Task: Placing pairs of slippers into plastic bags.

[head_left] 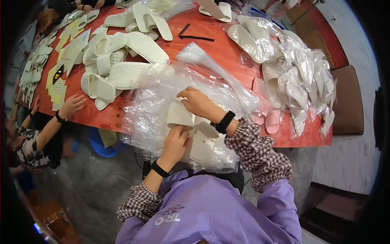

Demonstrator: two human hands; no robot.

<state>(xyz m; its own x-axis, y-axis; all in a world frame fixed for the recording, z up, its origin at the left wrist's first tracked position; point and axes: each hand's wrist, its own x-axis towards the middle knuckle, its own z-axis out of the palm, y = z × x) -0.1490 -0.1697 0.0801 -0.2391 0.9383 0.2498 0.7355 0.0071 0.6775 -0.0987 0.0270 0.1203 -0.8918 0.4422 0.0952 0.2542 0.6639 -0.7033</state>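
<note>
A pair of white slide slippers lies in front of me on a stack of clear plastic bags (142, 110). My right hand (198, 102) reaches over the left slipper (178, 114), its bent fingers gripping near the far end. At the near edge of that slipper's strap, my left hand (175, 143) has its fingers curled against it. Beside it, the other slipper (202, 147) rests with its sole end toward me, partly covered by my right wrist. I cannot tell whether the pair is inside a bag.
Loose white slippers (130, 75) are heaped at the far left of the red table (199, 26). Bagged slippers (298, 81) pile up on the right, near a pink slipper (273, 121). A co-worker's hand (73, 105) is at the left edge, above a blue basin (101, 146).
</note>
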